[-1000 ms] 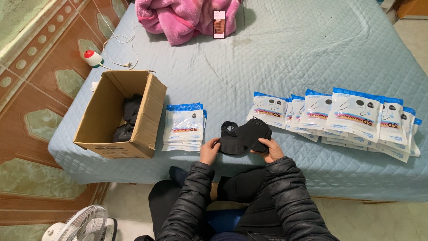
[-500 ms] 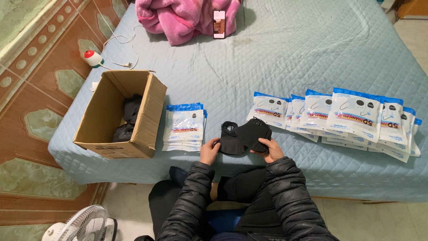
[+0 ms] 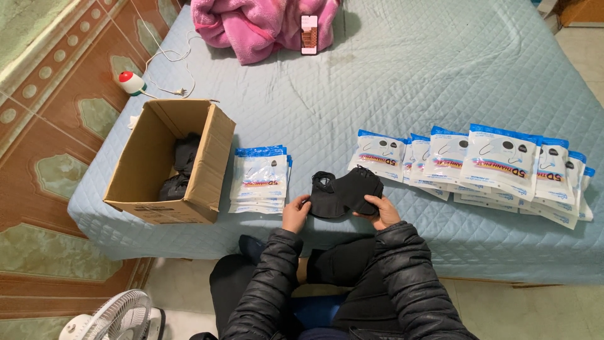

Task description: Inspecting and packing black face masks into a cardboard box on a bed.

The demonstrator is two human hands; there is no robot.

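Gripping black mask [image 3: 343,192]: left hand [image 3: 296,213], right hand [image 3: 380,211]; blue-white packets [image 3: 259,179] stacked left.

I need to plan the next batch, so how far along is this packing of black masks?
Done: a neat stack of packets by the box. In hand: one black mask held by the left hand and right hand. Left: more masks in the box, and a row of packets spread on the right.

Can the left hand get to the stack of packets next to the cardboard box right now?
Probably yes: the left hand lies just beside the stack of packets, nothing between, though it grips the black mask.
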